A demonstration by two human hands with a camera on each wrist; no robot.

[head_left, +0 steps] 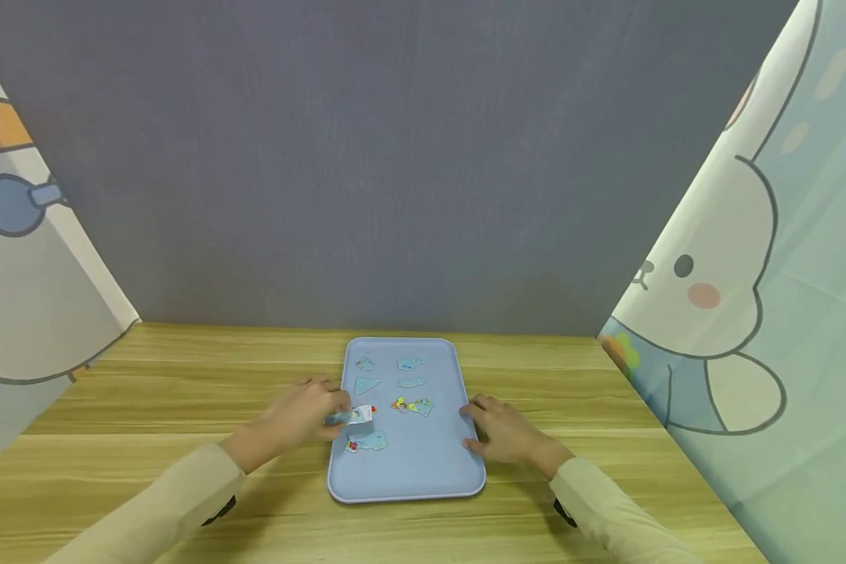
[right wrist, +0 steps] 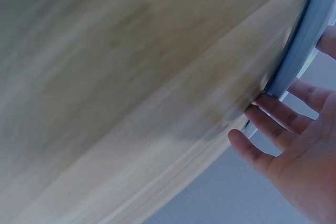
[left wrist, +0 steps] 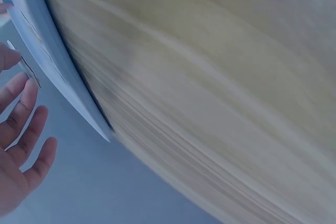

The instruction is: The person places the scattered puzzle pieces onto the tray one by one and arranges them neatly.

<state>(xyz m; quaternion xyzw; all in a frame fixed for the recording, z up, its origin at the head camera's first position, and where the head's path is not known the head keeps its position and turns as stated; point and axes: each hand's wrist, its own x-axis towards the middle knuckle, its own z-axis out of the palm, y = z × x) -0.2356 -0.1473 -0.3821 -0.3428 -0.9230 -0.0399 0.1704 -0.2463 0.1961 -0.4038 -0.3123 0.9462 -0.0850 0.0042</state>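
Note:
A light blue-grey tray (head_left: 423, 472) carries several flat, irregular puzzle pieces printed in pale blue. Between thumb and fingers, my left hand (head_left: 299, 413) pinches one puzzle piece (head_left: 362, 414) over the tray's left edge; this piece shows white and a red spot. In the left wrist view the held piece appears edge-on, the other fingers spread apart. Just below it lies a pale piece with a red corner (head_left: 366, 442). A more colourful piece (head_left: 413, 406) with yellow and red sits mid-tray. My right hand (head_left: 504, 432) rests at the tray's right rim, its fingers loosely extended.
Farther up the tray lie a triangular piece (head_left: 366, 385), a small rounded piece (head_left: 365, 363) and two pale pieces on the right. The wooden table (head_left: 204, 376) meets a grey panel (head_left: 395, 172) behind. Cartoon-printed cloths (head_left: 712, 258) hang at both sides.

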